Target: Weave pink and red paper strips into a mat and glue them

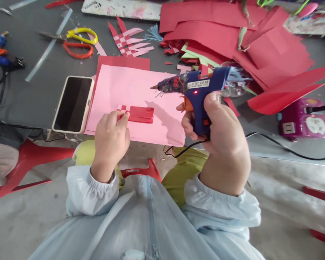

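My right hand (216, 119) is wrapped round a blue hot glue gun (200, 88) with a lit red lamp, its nozzle pointing left above the pink sheet (113, 85). A black cord runs from its handle. With fingers and thumb pressed together, my left hand (112, 133) pins the left end of a small woven paper piece (141, 115) on that sheet. Checkered red and pink squares show at this end, and loose red strips reach to the right. Part of the piece is hidden under my fingers. The nozzle is apart from the paper.
A phone (73, 104) lies left of the pink sheet. Scissors (77, 43), a clear glue stick (50, 45) and another woven piece (128, 38) lie beyond. Red paper (206, 39) is heaped at the back right, near a purple power socket (303, 119). Another glue gun (1, 52) is far left.
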